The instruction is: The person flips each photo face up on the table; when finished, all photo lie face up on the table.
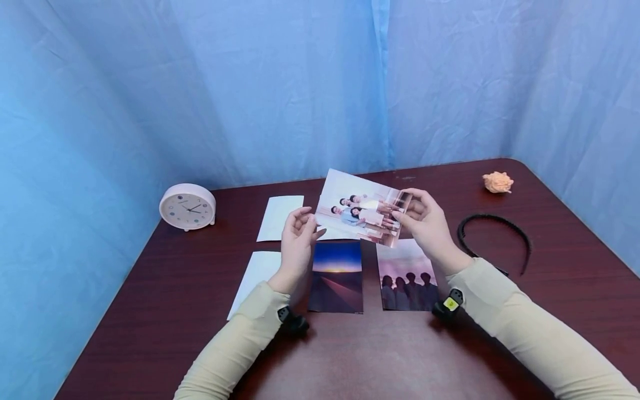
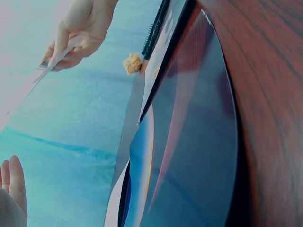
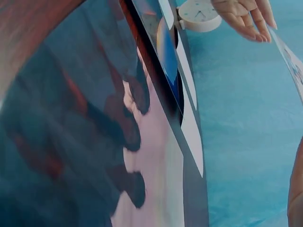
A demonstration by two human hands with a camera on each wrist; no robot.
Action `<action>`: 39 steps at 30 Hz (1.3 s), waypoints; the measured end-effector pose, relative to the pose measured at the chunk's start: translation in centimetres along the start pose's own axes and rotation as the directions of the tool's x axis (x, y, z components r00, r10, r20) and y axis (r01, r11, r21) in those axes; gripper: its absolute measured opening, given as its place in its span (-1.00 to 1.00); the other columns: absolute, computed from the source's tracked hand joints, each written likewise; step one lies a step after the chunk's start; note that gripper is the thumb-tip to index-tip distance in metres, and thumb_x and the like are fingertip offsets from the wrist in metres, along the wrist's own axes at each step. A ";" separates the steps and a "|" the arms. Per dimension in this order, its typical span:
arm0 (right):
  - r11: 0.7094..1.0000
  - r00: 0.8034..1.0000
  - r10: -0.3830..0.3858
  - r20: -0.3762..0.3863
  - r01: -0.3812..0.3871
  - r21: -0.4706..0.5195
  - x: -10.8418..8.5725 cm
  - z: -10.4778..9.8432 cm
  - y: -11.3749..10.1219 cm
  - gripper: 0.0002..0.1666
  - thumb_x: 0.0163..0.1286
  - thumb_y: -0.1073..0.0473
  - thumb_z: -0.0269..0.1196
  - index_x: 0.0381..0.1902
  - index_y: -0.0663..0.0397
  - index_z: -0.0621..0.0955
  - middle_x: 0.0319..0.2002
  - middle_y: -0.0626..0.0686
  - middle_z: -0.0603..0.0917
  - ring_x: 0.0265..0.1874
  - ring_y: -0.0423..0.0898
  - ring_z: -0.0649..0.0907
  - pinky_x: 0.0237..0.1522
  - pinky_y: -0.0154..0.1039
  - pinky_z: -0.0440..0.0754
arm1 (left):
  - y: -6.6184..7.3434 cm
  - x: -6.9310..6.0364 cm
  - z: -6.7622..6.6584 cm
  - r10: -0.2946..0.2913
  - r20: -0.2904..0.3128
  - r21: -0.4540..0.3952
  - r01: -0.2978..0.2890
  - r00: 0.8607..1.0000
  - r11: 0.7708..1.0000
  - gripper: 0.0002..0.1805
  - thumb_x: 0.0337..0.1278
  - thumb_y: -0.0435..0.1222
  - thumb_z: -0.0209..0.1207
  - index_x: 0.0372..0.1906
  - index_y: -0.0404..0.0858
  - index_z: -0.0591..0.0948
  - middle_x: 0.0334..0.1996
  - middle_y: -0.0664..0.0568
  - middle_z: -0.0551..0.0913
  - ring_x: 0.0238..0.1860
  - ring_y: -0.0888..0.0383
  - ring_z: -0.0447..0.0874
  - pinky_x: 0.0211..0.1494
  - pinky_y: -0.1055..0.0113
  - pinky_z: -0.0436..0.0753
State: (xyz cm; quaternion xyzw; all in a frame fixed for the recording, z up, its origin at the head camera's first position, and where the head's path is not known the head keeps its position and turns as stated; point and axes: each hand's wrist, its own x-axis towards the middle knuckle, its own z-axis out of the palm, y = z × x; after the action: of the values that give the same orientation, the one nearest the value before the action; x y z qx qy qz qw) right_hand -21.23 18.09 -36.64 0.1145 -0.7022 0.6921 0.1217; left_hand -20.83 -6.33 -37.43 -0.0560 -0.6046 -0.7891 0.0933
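My right hand (image 1: 432, 228) pinches the right end of a printed group photo (image 1: 345, 191), thumb on its face, and holds it tilted above the table. Close to the photo's left edge is my left hand (image 1: 296, 247), its fingers loosely bent; in the right wrist view a fingertip of that left hand (image 3: 244, 18) meets or nearly meets the edge. Below lie a sunset road photo (image 1: 337, 283) and a photo of silhouetted people (image 1: 405, 278). White sheets (image 1: 281, 216) lie behind and to the left, one partly hidden by the held photo, another by my left arm.
A round white clock (image 1: 188, 206) stands at the table's back left. On the right are a black headband (image 1: 467, 222) and a small peach-coloured lumpy object (image 1: 497, 182). Blue curtains (image 1: 280, 83) hang behind the dark red table (image 1: 165, 311).
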 end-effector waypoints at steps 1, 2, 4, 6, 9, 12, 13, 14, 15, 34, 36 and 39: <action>0.999 1.000 0.004 -0.025 -0.003 0.036 0.0 0.2 0.1 -0.56 0.27 0.45 0.19 0.09 0.11 0.41 -0.39 -0.17 0.59 -0.39 -0.35 0.65 -0.44 -0.43 0.64 | 0.0 0.0 0.2 -0.001 0.000 -0.008 0.001 1.000 1.000 -0.70 0.37 -0.42 -0.05 0.13 -0.43 0.33 -0.29 0.07 0.46 -0.26 0.26 0.53 -0.13 0.39 0.66; 0.998 0.999 0.009 -0.048 -0.006 0.067 0.0 0.3 0.1 -0.54 0.27 0.48 0.18 0.10 0.11 0.41 -0.39 -0.18 0.59 -0.39 -0.35 0.66 -0.43 -0.43 0.65 | -0.1 0.0 0.4 -0.001 0.001 -0.013 0.001 1.000 1.000 -0.70 0.37 -0.43 -0.05 0.13 -0.44 0.32 -0.28 0.06 0.46 -0.24 0.24 0.54 -0.12 0.37 0.66; 0.989 0.996 0.030 -0.089 -0.017 0.145 0.0 0.7 0.2 -0.54 0.27 0.50 0.16 0.08 0.07 0.40 -0.38 -0.16 0.61 -0.41 -0.33 0.66 -0.43 -0.40 0.67 | -0.2 0.0 0.9 0.001 0.002 -0.010 -0.001 1.000 1.000 -0.68 0.36 -0.42 -0.03 0.14 -0.44 0.31 -0.25 0.03 0.46 -0.19 0.21 0.58 -0.10 0.35 0.67; 0.977 0.988 0.054 -0.141 -0.023 0.214 0.0 1.1 0.3 -0.52 0.27 0.53 0.15 0.06 0.00 0.41 -0.39 -0.13 0.60 -0.42 -0.32 0.66 -0.44 -0.39 0.67 | -0.2 -0.1 1.4 -0.002 0.001 -0.015 0.002 1.000 1.000 -0.67 0.35 -0.42 -0.01 0.14 -0.43 0.31 -0.23 0.02 0.45 -0.18 0.21 0.58 -0.07 0.32 0.67; 0.958 0.969 0.095 -0.227 -0.028 0.285 0.0 1.8 0.4 -0.50 0.27 0.55 0.12 0.03 -0.05 0.40 -0.36 -0.09 0.60 -0.42 -0.28 0.66 -0.45 -0.37 0.68 | -0.3 -0.2 2.3 -0.013 0.005 -0.045 0.013 1.000 0.999 -0.63 0.33 -0.44 0.00 0.17 -0.46 0.28 -0.24 0.04 0.44 -0.18 0.22 0.58 -0.03 0.29 0.66; 0.940 0.947 0.129 -0.296 -0.022 0.339 0.0 2.6 0.6 -0.50 0.27 0.56 0.10 0.02 -0.07 0.37 -0.33 -0.04 0.58 -0.40 -0.24 0.65 -0.46 -0.34 0.68 | -0.4 -0.4 3.3 -0.026 0.009 -0.072 0.027 1.000 0.997 -0.63 0.32 -0.46 0.00 0.17 -0.48 0.27 -0.24 0.03 0.44 -0.19 0.25 0.58 0.01 0.25 0.65; 0.935 0.940 0.136 -0.313 -0.018 0.353 0.0 2.8 0.6 -0.50 0.28 0.57 0.09 0.01 -0.07 0.36 -0.32 -0.04 0.58 -0.40 -0.23 0.64 -0.46 -0.33 0.68 | -0.4 -0.5 3.7 -0.031 0.010 -0.077 0.032 0.999 0.996 -0.63 0.32 -0.47 0.00 0.17 -0.47 0.27 -0.24 0.02 0.44 -0.20 0.25 0.58 0.02 0.23 0.65; 0.932 0.935 0.141 -0.326 -0.014 0.363 0.0 3.0 0.7 -0.50 0.28 0.57 0.08 0.01 -0.07 0.35 -0.32 -0.04 0.57 -0.39 -0.23 0.64 -0.46 -0.33 0.68 | -0.5 -0.5 4.0 -0.035 0.011 -0.080 0.036 0.999 0.996 -0.63 0.31 -0.48 0.00 0.17 -0.47 0.28 -0.23 0.02 0.45 -0.20 0.26 0.58 0.03 0.23 0.64; 0.928 0.930 0.145 -0.337 -0.009 0.373 0.0 3.2 0.7 -0.51 0.28 0.56 0.08 0.01 -0.07 0.34 -0.32 -0.04 0.56 -0.39 -0.23 0.64 -0.46 -0.32 0.68 | -0.5 -0.5 4.3 -0.037 0.010 -0.081 0.037 0.999 0.996 -0.63 0.31 -0.48 0.00 0.16 -0.46 0.28 -0.23 0.01 0.45 -0.20 0.25 0.58 0.03 0.22 0.64; 0.921 0.911 0.183 -0.371 -0.027 0.389 -0.1 4.8 1.5 -0.50 0.31 0.55 0.06 -0.02 -0.14 0.29 -0.21 0.00 0.51 -0.34 -0.23 0.65 -0.48 -0.33 0.68 | -1.7 0.2 7.5 0.043 -0.059 0.019 -0.042 0.997 0.999 -0.66 0.18 -0.56 0.08 0.06 -0.47 0.37 -0.28 -0.02 0.46 -0.34 0.29 0.48 -0.21 0.45 0.63; 0.920 0.915 0.193 -0.355 -0.042 0.391 -0.2 4.8 1.5 -0.51 0.32 0.54 0.06 -0.02 -0.14 0.28 -0.21 0.01 0.51 -0.34 -0.23 0.65 -0.47 -0.34 0.68 | -1.8 0.3 7.4 0.062 -0.065 0.026 -0.061 0.996 0.998 -0.68 0.16 -0.57 0.09 0.03 -0.48 0.40 -0.30 -0.02 0.47 -0.35 0.29 0.48 -0.23 0.45 0.64; 0.922 0.924 0.197 -0.328 -0.061 0.382 -0.4 4.7 1.5 -0.53 0.33 0.53 0.06 -0.03 -0.14 0.28 -0.21 0.00 0.52 -0.33 -0.24 0.65 -0.45 -0.35 0.68 | -1.9 0.4 7.1 0.084 -0.064 0.058 -0.080 0.994 0.995 -0.71 0.16 -0.56 0.10 0.00 -0.48 0.42 -0.30 -0.06 0.50 -0.36 0.29 0.48 -0.23 0.43 0.66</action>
State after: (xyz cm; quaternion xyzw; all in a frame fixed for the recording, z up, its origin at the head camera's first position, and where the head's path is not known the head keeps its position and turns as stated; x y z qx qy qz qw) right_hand -21.44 13.42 -38.26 -0.0408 -0.5334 0.8259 0.1783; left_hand -21.78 0.94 -37.31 -0.0518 -0.6199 -0.7690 0.1473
